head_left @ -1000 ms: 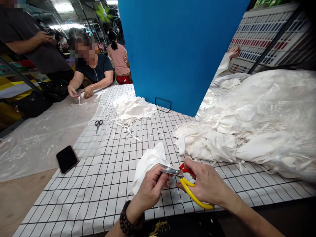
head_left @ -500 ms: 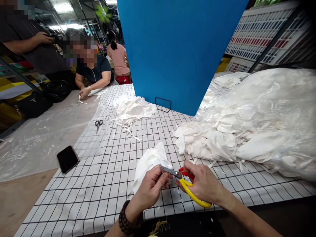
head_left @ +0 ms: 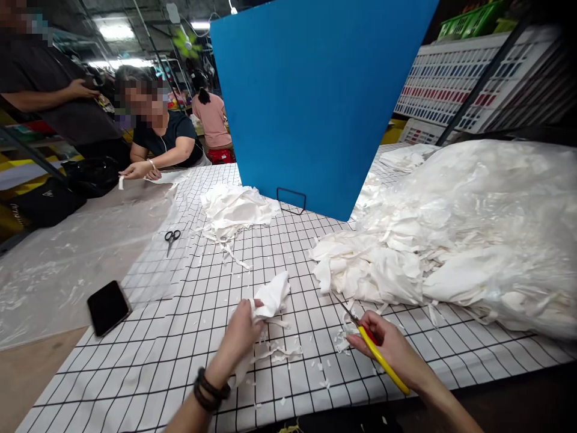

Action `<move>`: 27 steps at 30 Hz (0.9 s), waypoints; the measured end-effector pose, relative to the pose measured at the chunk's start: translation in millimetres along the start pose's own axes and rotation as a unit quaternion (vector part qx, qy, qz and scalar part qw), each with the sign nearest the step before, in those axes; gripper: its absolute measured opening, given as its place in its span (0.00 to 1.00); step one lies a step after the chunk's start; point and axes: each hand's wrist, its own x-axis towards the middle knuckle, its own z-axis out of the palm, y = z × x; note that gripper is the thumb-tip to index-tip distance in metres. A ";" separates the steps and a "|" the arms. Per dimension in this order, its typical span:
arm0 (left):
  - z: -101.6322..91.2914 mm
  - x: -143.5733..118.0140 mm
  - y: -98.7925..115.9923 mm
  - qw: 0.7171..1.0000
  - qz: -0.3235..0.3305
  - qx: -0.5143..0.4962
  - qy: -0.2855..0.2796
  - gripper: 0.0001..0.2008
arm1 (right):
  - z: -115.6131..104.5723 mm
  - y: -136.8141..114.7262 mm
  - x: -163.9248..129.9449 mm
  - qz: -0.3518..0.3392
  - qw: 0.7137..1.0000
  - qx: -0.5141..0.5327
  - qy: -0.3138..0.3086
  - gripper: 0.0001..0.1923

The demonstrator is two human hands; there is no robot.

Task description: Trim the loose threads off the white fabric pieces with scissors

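My left hand [head_left: 238, 338] grips a white cloth piece [head_left: 272, 296] and holds it low over the checked tablecloth [head_left: 189, 337]. My right hand [head_left: 391, 347] holds yellow-and-red-handled scissors [head_left: 370, 349], blades pointing up-left toward the big heap of white cloth pieces [head_left: 451, 252]. Thin white trimmings [head_left: 282, 352] lie on the cloth between my hands. The hands are apart.
A blue upright board [head_left: 320, 96] stands at the table's middle. A smaller white pile [head_left: 237, 207], black scissors [head_left: 171, 237] and a dark phone [head_left: 108, 307] lie to the left on clear plastic sheeting [head_left: 67, 258]. A seated person [head_left: 162, 135] works at the far left; others stand behind.
The scissors have left the cloth piece; my right hand drew them away to the right. My left hand lowered the piece toward the table, and trimmings now lie between the hands.
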 end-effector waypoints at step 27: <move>46.6 95.2 162.7 0.892 0.339 -0.277 -0.108 0.09 | -29.0 -75.2 82.3 -0.138 0.957 0.254 0.003 0.20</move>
